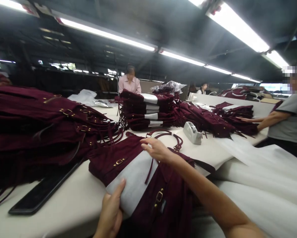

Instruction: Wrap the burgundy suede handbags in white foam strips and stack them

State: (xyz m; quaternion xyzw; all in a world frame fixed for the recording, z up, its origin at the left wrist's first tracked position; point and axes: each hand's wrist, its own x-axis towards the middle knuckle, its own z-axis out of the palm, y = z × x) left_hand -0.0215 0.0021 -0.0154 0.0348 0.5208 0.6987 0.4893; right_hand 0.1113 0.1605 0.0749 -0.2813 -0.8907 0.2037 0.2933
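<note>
A maroon handbag (163, 185) with brass buckles lies across the table's near edge, its looped handles toward the back. Around its middle runs a band of white sheet (132, 181). My left hand (111, 208) grips the lower edge of that band, thumb on top and the other fingers tucked beneath. At the far end of the band, my right hand (154, 148) reaches over the bag, its fingers bent together at the sheet's top edge. Whether those fingertips pinch the sheet is hard to see. A thin maroon strap (148, 173) lies over the white band.
Maroon bags (34, 125) heap up at left beside a black tray-like board (44, 188). Banded bags (148, 112) stand stacked ahead. A tape dispenser (192, 133) sits behind the handbag. White sheeting (265, 185) spreads at right, where a co-worker (291, 119) touches more bags.
</note>
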